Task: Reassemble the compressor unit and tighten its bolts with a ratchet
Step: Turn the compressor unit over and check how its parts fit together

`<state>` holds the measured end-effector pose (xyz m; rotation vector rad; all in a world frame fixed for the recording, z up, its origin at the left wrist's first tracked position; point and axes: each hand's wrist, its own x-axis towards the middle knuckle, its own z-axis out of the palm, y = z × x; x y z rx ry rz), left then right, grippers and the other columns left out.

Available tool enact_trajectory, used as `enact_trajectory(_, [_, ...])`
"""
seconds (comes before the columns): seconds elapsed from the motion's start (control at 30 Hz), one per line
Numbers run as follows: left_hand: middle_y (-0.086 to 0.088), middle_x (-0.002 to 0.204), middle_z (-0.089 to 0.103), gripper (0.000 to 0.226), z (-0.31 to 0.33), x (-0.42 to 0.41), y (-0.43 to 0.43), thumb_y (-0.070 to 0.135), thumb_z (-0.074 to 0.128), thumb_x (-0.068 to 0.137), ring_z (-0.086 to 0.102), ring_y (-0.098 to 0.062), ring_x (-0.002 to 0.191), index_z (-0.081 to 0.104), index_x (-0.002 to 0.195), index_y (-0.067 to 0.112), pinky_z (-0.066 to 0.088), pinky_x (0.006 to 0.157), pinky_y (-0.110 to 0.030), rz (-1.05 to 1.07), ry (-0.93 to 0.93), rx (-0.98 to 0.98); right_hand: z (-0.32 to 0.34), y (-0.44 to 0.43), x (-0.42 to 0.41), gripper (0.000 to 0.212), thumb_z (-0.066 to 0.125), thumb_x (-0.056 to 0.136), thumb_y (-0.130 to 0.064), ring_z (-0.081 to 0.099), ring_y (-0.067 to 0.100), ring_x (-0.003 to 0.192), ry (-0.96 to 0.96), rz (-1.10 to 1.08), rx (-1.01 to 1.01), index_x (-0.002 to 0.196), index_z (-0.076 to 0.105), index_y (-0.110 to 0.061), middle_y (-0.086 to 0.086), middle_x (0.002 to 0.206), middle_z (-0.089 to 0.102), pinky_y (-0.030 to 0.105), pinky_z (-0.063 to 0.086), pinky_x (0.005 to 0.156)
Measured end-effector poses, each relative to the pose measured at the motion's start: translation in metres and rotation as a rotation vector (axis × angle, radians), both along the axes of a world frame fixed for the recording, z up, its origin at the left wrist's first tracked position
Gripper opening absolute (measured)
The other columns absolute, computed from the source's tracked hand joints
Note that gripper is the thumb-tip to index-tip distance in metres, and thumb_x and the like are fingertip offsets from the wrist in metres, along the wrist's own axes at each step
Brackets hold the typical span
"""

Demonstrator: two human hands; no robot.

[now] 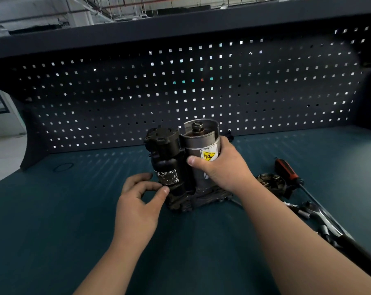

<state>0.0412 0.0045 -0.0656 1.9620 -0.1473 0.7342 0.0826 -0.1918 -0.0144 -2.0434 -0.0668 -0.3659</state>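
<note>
Ratchet (321,216) and loose sockets (325,229) beside my right forearm, my left hand (137,199) curled at the foot of the compressor unit (169,158), thumb touching its black cylinder, my right hand (220,167) wrapped round its silver can, partly covering the yellow label (209,156), unit upright mid-bench (95,241), round dark cap (270,182) and screwdriver (286,169) right of it, black ring (63,167) far left, pegboard (137,92) behind.

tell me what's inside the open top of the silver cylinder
A dark round shaft end stands at the centre of the silver cylinder. Anything deeper is covered by its wall and the right hand.
</note>
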Motion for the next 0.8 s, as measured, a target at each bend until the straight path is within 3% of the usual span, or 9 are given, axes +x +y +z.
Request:
enact_trajectory(0.1, [0.022, 0.106, 0.055, 0.015, -0.001, -0.001, 0.001, 0.022, 0.072, 0.078, 0.051, 0.011, 0.103, 0.067, 0.074, 0.036, 0.033, 0.084, 0.001, -0.038, -0.027, 0.043, 0.000, 0.000, 0.000, 0.083, 0.063, 0.039, -0.077, 0.058, 0.011, 0.096, 0.003, -0.002, 0.000, 0.109, 0.047, -0.034, -0.008, 0.110, 0.058, 0.037, 0.052, 0.085])
enact_trajectory(0.2, [0.017, 0.098, 0.059, 0.015, -0.001, 0.001, -0.001, 0.030, 0.075, 0.074, 0.057, 0.000, 0.094, 0.061, 0.080, 0.033, 0.044, 0.082, -0.018, -0.039, 0.008, -0.063, -0.001, 0.000, 0.000, 0.082, 0.064, 0.040, -0.076, 0.058, 0.012, 0.097, -0.001, 0.002, 0.001, 0.109, 0.048, -0.033, -0.007, 0.109, 0.058, 0.039, 0.052, 0.085])
enact_trajectory(0.3, [0.016, 0.101, 0.061, 0.039, 0.004, 0.006, -0.010, 0.048, 0.076, 0.065, 0.057, 0.002, 0.093, 0.052, 0.094, 0.039, 0.044, 0.074, -0.020, -0.039, 0.102, -0.137, -0.001, -0.001, 0.000, 0.082, 0.064, 0.041, -0.075, 0.058, 0.012, 0.098, -0.001, 0.002, 0.002, 0.109, 0.048, -0.033, -0.007, 0.109, 0.059, 0.040, 0.051, 0.086])
enact_trajectory(0.4, [0.022, 0.106, 0.062, 0.052, 0.013, 0.014, -0.017, 0.043, 0.076, 0.066, 0.057, 0.010, 0.097, 0.051, 0.112, 0.038, 0.044, 0.078, -0.017, -0.112, 0.105, -0.165, -0.001, 0.000, 0.000, 0.082, 0.064, 0.041, -0.076, 0.058, 0.013, 0.099, 0.002, 0.000, -0.001, 0.110, 0.048, -0.033, -0.007, 0.110, 0.059, 0.040, 0.051, 0.087])
enact_trajectory(0.63, [0.025, 0.102, 0.066, 0.038, 0.018, 0.019, -0.009, 0.030, 0.078, 0.073, 0.063, 0.004, 0.096, 0.058, 0.101, 0.044, 0.047, 0.079, -0.020, -0.221, 0.023, -0.113, 0.002, 0.000, -0.003, 0.081, 0.063, 0.041, -0.075, 0.058, 0.013, 0.098, 0.006, 0.012, -0.006, 0.109, 0.048, -0.033, -0.007, 0.111, 0.057, 0.041, 0.051, 0.087])
enact_trajectory(0.8, [0.022, 0.108, 0.066, 0.049, 0.012, 0.024, -0.006, 0.051, 0.072, 0.064, 0.062, 0.001, 0.101, 0.056, 0.110, 0.048, 0.047, 0.081, -0.022, -0.256, 0.045, -0.149, 0.002, -0.001, -0.003, 0.082, 0.063, 0.041, -0.075, 0.058, 0.014, 0.099, -0.002, 0.019, -0.007, 0.109, 0.047, -0.033, -0.006, 0.111, 0.058, 0.042, 0.051, 0.088])
